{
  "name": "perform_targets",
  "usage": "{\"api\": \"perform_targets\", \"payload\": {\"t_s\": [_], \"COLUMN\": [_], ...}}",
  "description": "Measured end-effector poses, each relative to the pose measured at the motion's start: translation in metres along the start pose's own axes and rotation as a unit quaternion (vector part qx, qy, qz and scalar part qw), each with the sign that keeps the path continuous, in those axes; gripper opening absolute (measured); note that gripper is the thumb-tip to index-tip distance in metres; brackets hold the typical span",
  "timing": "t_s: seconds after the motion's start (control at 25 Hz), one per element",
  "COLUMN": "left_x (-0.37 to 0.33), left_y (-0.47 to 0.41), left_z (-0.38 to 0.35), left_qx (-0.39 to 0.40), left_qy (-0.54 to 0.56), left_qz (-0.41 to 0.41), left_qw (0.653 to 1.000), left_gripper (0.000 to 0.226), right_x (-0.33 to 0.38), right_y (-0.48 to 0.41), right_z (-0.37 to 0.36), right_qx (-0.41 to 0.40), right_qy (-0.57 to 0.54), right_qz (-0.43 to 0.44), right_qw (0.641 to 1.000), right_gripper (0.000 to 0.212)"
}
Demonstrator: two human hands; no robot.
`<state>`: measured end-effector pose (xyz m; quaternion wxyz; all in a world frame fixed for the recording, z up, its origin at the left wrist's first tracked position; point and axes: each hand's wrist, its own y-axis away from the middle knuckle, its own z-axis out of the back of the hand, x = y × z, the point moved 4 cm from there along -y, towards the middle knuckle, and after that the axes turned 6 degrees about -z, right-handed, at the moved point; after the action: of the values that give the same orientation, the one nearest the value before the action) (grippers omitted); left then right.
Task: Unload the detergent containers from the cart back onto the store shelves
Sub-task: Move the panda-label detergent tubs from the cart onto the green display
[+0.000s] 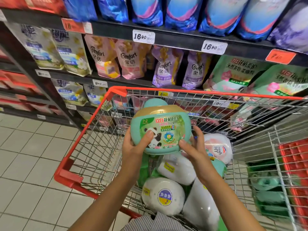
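The left grip is curled round the left side of a green detergent tub, its thumb pressed flat across the panda label. The right grip clasps the tub's lower right side, with the thumb on the edge of the label and the fingers wrapped round the back. Between them the tub sits upright with its gold lid on top, lifted clear above the cart's basket, roughly midway between the left and right edges.

Directly beneath the tub, in the near half of the basket, lies a heap of white containers: one with a round blue and yellow sticker, one marked with a yellow tag just above it, and a third under the right forearm. A pinkish white tub rests just beside the right grip, towards the right edge. A teal dome peeks up behind the gold lid; I cannot tell what it rests on.

The cart is wire with a red rim, its far edge pushed near the shelves. On these stand pink pouches, purple pouches and green pouches, with blue pouches on the shelf above and a white price tag on its front. Pale tiled floor runs off to the left of the cart.
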<state>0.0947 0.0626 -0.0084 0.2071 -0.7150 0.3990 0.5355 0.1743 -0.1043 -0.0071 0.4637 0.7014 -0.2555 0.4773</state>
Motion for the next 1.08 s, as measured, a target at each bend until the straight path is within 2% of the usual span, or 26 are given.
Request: {"api": "perform_targets", "payload": {"t_s": [0.04,0.12,0.2,0.32,0.56,0.64,0.76,0.88,1.08], "left_x": [0.000,0.002,0.004,-0.001,-0.011,-0.012,-0.015,-0.016,-0.019], "left_y": [0.000,0.002,0.004,0.006,0.015,0.022,0.035,0.061,0.135], "left_z": [0.002,0.003,0.004,0.001,-0.012,-0.021,-0.042,-0.074,-0.146], "left_qx": [0.001,0.018,0.047,0.079,0.146,0.170,0.252,0.364,0.524], "left_qy": [-0.002,-0.018,-0.035,-0.059,-0.101,-0.104,-0.123,-0.135,-0.100], "left_qz": [0.006,0.015,0.012,-0.002,-0.020,-0.027,-0.034,-0.032,-0.030], "left_qw": [1.000,1.000,0.998,0.995,0.984,0.980,0.959,0.921,0.845], "left_gripper": [0.061,0.067,0.073,0.078,0.080,0.083,0.081,0.074,0.077], "right_x": [0.008,0.022,0.027,0.028,0.026,0.027,0.026,0.016,0.005], "right_y": [0.000,0.001,0.001,0.007,0.033,0.052,0.097,0.161,0.277], "right_z": [0.005,0.005,0.001,0.000,0.011,0.019,0.035,0.049,0.076], "right_qx": [-0.023,-0.007,0.036,0.056,-0.005,-0.046,-0.136,-0.245,-0.395], "right_qy": [0.041,0.106,0.085,0.039,-0.003,-0.010,-0.024,-0.060,-0.062], "right_qz": [0.035,0.088,0.096,0.102,0.112,0.121,0.154,0.190,0.233], "right_qw": [0.998,0.990,0.991,0.992,0.994,0.992,0.978,0.949,0.886], "right_gripper": [0.095,0.097,0.098,0.086,0.068,0.067,0.074,0.077,0.077]}}
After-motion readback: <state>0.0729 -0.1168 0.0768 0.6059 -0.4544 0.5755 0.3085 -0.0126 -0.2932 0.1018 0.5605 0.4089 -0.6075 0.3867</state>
